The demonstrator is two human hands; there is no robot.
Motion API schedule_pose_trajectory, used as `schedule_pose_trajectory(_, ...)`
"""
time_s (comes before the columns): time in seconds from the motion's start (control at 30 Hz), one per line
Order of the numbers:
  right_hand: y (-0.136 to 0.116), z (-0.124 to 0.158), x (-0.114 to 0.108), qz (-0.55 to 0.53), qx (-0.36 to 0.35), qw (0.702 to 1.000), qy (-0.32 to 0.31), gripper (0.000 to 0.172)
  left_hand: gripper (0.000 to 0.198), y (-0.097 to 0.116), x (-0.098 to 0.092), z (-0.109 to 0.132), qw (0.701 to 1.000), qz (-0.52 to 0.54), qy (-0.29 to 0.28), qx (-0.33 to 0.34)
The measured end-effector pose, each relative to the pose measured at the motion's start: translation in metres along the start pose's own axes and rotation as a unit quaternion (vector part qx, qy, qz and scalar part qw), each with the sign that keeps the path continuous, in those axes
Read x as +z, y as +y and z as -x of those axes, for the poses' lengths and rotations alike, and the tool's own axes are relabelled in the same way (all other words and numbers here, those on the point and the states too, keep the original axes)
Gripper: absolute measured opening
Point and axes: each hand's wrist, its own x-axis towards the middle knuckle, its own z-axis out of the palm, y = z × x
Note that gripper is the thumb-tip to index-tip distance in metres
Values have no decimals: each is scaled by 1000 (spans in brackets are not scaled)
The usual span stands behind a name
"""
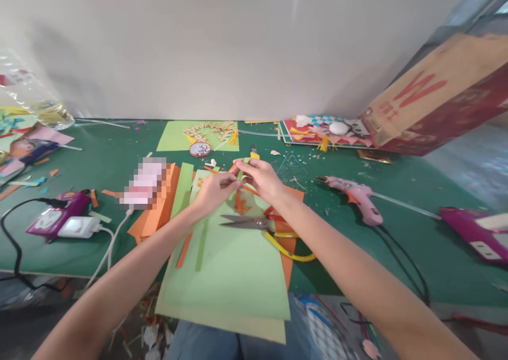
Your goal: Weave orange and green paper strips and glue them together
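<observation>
Above the middle of the green-covered table, my left hand point(216, 191) and my right hand point(262, 178) meet, fingertips pinched together. Between them are narrow paper strips: a green strip point(240, 174) and an orange strip point(250, 190). How the strips cross is partly hidden by the fingers. Below the hands lies a light green paper sheet point(242, 275) with small orange scraps point(239, 204) on it. Scissors point(242, 222) with yellow and red handles rest on the sheet, blades pointing left. Loose green point(202, 243) and orange point(184, 251) strips lie to the left.
On the right, a pink glue gun point(357, 193) trails a cord near a purple power strip point(472, 227). A paper bag point(436, 92) leans behind it. Leftward are folded orange paper point(159, 212), a white charger point(78, 227) and another purple socket block point(59, 212). A bead dish point(199, 149) stands at the back.
</observation>
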Motion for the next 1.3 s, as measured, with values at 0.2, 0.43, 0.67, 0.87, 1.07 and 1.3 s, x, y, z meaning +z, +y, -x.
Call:
schedule_pose_trajectory(0.2, -6, 4, 0, 66, 3, 997, -37, 39, 22, -1, -1, 1, 998, 66, -15, 8)
schedule_pose_trajectory(0.43, -12, 5, -5, 82, 36, 990, -111, 55, 25, 8, 0, 3, 980, 196, -14, 4)
schedule_pose_trajectory(0.67, -22, 6, -12, 48, 33, 977, -207, 37, 30, 18, -5, 6, 945, 326, -7, -22)
schedule_pose_trajectory(0.87, -21, 3, -10, 74, 12, 990, -120, 23, 34, 13, -4, 5, 944, 323, -37, -48)
schedule_pose_trajectory(1.07, -32, 6, -11, 111, 4, 989, -96, 15, 34, 7, -3, 2, 949, 309, -38, -50)
schedule_pose_trajectory(1.3, -24, 7, -9, 135, 12, 979, -154, 24, 33, 11, -1, 1, 967, 251, 5, -37)
